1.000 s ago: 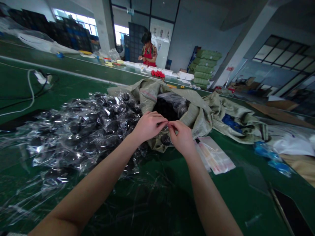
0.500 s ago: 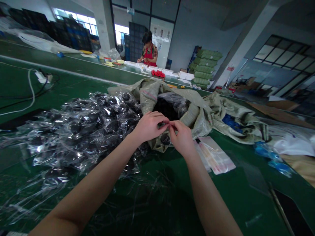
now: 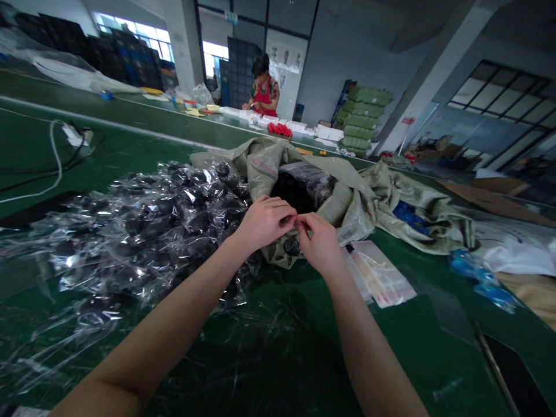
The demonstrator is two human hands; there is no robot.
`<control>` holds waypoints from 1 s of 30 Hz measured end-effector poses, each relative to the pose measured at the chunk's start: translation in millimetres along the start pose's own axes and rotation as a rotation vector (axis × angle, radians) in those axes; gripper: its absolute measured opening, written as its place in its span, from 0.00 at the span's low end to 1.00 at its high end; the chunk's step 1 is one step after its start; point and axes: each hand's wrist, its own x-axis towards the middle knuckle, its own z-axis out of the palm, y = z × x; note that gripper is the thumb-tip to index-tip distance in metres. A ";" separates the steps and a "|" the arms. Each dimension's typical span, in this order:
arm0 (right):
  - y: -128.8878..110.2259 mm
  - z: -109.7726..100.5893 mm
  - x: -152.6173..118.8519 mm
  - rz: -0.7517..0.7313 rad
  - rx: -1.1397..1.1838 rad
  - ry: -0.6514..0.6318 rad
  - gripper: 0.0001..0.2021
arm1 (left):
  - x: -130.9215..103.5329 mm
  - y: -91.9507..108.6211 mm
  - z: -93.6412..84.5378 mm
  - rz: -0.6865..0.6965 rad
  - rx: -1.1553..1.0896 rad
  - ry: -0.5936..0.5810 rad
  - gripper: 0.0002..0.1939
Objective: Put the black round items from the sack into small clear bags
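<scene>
My left hand (image 3: 266,223) and my right hand (image 3: 319,238) meet at the fingertips in front of an open woven sack (image 3: 263,168). Both are pinched closed on something thin and clear, too small to make out. Just below the fingers a dark round item (image 3: 291,247) in clear film shows against the sack's edge. Inside the sack's mouth lie dark items and clear plastic. Left of my hands spreads a large heap of dark items in shiny clear wrappers (image 3: 174,214), its near wrapper ends trailing over the green table (image 3: 278,359).
Clear packets (image 3: 382,275) lie right of my right hand, a phone (image 3: 512,370) at the lower right. A second sack (image 3: 447,223) holds something blue. A cable with a plug (image 3: 76,136) is at left. Across the table a person in a red apron (image 3: 264,98) stands behind white boxes.
Both hands have shifted very slightly, their fingertips still together. The heap and the sacks look the same.
</scene>
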 end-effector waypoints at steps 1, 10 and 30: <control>-0.5 0.2 0.0 0.001 0.002 -0.003 0.07 | 0.1 0.5 0.3 -0.010 -0.002 0.003 0.06; -1.7 -0.7 -0.2 -0.007 0.021 -0.002 0.07 | 0.3 0.7 2.9 -0.085 -0.121 0.070 0.03; 12.2 -3.5 -1.3 0.329 0.328 0.343 0.10 | 9.1 -45.4 -15.4 -0.886 -1.340 0.614 0.15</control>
